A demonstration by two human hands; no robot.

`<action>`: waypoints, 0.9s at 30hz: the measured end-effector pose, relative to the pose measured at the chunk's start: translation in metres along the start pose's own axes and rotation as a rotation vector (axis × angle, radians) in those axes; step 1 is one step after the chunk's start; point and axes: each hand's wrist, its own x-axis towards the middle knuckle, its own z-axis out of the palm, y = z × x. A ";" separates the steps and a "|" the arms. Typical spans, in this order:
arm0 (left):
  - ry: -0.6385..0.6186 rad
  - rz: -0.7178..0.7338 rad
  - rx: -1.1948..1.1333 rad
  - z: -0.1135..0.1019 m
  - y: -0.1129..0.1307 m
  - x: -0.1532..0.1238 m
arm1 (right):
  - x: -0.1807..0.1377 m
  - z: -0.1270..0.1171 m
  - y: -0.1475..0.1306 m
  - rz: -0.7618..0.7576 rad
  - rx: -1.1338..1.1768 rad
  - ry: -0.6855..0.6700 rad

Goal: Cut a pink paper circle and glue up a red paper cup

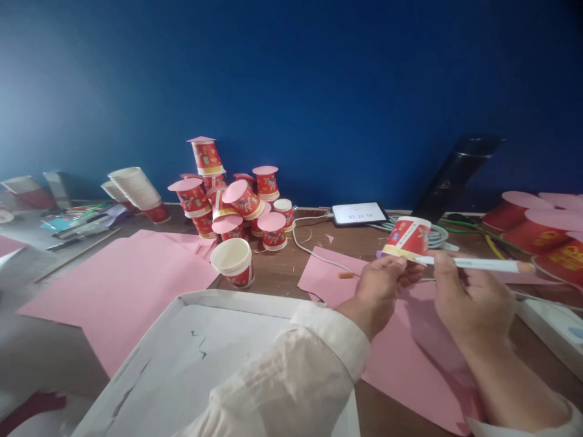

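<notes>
My left hand (380,285) is closed on the lower edge of a red printed paper cup (407,237), holding it above the pink paper (405,346). In my right hand (476,306) lies a white marker pen (483,264) with an orange end, held nearly level. Its tip points left and meets or nearly meets the cup's lower edge; I cannot tell which. Just left of my left hand is a small orange cap (346,275). A shallow white box lid (218,340) lies beneath my left forearm.
Red cups topped with pink discs are piled (241,200) against the blue wall, an open cup stack (233,261) before them. Further left are pink sheets (132,273) and nested cups (139,191). A phone (359,213) with a cable, a black bottle (458,173) and larger red cups (551,227) stand rightward.
</notes>
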 end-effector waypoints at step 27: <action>0.021 -0.035 0.005 0.002 0.003 -0.001 | -0.002 0.003 0.005 -0.010 -0.039 0.027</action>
